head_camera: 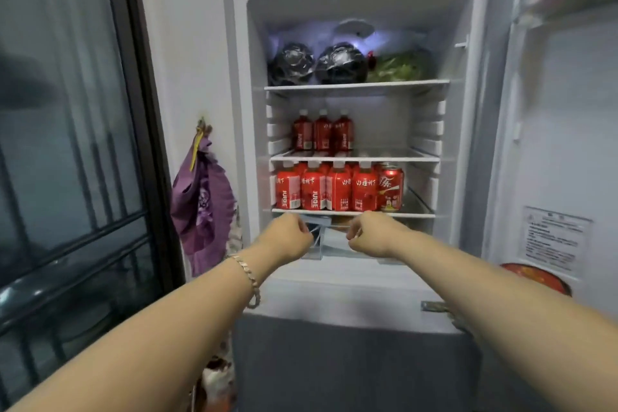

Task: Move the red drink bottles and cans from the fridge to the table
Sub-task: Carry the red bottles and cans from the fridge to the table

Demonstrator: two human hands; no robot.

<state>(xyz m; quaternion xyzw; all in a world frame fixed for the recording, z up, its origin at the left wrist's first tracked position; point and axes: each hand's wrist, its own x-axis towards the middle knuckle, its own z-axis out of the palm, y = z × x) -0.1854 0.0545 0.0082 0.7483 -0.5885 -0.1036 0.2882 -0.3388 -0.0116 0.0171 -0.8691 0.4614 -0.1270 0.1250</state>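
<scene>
Two bare forearms were held out straight toward the open fridge [239, 110], backs of the hands up. The left hand [288, 237] and the right hand [372, 233] hovered side by side, near each other but apart, just below the front edge of the lower glass shelf [351, 212]. The fingers of both were curled in toward the palms and gripped nothing, though blur made it hard to tell how tightly. A flat-linked metal bracelet [249, 281] circled the left wrist.

On that lower shelf stood a row of squarish red bottles [312, 189] with white caps and glossy labels. A round red can [390, 189] with a shiny rim stood at their right end. Three slimmer red bottles [322, 131] stood together on the shelf above, toward its left. On the top shelf lay two crinkled dark plastic bundles [291, 65] beside bagged green leaves [398, 69].
</scene>
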